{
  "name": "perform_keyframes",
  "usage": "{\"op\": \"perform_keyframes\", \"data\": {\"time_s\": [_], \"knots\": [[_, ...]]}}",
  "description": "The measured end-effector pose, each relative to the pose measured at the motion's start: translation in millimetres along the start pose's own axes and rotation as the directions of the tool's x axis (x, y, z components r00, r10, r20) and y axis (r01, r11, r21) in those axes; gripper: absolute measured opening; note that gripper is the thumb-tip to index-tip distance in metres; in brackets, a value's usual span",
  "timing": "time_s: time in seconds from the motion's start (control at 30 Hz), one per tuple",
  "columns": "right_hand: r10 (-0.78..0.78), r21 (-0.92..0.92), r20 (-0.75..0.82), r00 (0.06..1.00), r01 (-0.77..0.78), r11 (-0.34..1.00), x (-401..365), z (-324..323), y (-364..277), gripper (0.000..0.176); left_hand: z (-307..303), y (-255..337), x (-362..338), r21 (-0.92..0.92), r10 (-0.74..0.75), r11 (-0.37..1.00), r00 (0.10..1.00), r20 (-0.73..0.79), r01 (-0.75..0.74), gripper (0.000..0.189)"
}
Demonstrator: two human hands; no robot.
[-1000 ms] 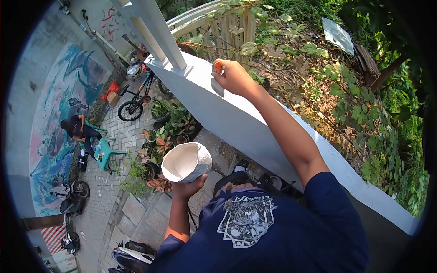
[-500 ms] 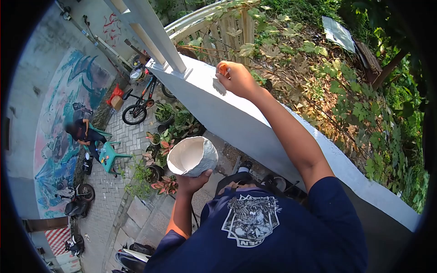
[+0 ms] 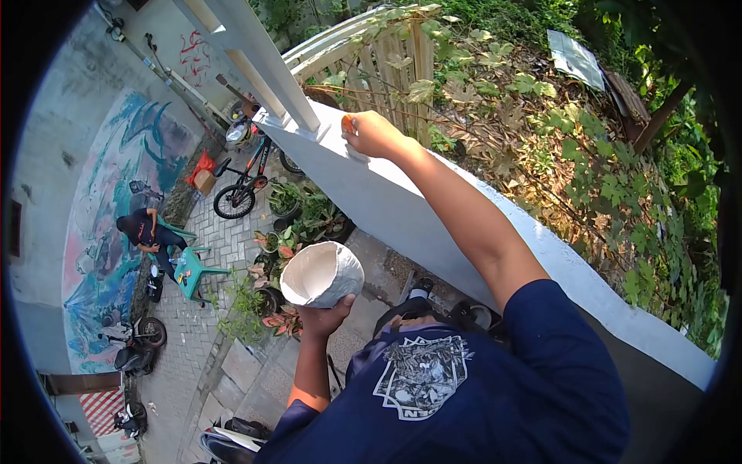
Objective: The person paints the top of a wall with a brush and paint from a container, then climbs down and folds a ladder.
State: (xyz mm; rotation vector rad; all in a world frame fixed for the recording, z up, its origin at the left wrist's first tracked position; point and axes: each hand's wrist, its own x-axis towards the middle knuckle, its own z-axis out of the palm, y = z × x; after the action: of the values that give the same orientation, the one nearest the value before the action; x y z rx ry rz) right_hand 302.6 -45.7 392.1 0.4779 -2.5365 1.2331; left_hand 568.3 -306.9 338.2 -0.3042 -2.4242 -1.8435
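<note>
My left hand (image 3: 328, 315) grips a rounded bowl (image 3: 342, 283) from below, its fingers mostly hidden beneath it. The bowl has a rough, pale crusted outside and a whitish inside. At the top of a white wall (image 3: 433, 183), near the base of a grey post (image 3: 297, 97), is my right hand (image 3: 375, 136). Its fingers are closed around a small orange object (image 3: 348, 124), mostly covered by the hand; I cannot tell its kind. A dark patch lies on the wall top just under this hand.
Left of the wall stand potted plants (image 3: 313, 213), a bicycle (image 3: 236, 197) and a green table (image 3: 197, 272). A person (image 3: 147, 232) sits by a mural wall, near parked motorcycles (image 3: 139, 344). Right of the wall are dry leaves, vines (image 3: 595, 185) and a wooden fence (image 3: 394, 69).
My right hand has moved left along the wall top, toward the post, with the orange object. The bowl in my left hand sits slightly lower and further left in view.
</note>
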Motion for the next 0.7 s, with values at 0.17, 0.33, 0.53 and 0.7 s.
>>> {"op": "perform_keyframes", "data": {"time_s": [0.17, 0.33, 0.53, 0.7], "knots": [[0.059, 0.014, 0.042, 0.997, -0.059, 0.998, -39.3, -37.1, 1.6, 0.014, 0.3, -6.3, 0.9, -0.032, 0.045, 0.998, 0.999, -0.002, -0.045, 0.097], [0.215, -0.035, 0.074, 0.974, -0.213, 0.976, -111.5, -95.4, -4.0, 0.015, 4.7, -26.2, 3.9, -0.061, 0.027, 0.998, 0.999, 0.032, -0.025, 0.103], [0.295, -0.036, 0.042, 0.954, -0.294, 0.955, -175.9, -133.6, -19.7, 0.015, 28.0, -1.0, 26.5, -0.055, 0.106, 0.993, 0.994, 0.039, -0.103, 0.092], [0.249, -0.108, -0.009, 0.968, -0.249, 0.963, -186.1, -134.6, -6.4, 0.015, 44.5, 10.4, 37.5, -0.090, 0.083, 0.993, 0.996, 0.044, -0.079, 0.078]]}}
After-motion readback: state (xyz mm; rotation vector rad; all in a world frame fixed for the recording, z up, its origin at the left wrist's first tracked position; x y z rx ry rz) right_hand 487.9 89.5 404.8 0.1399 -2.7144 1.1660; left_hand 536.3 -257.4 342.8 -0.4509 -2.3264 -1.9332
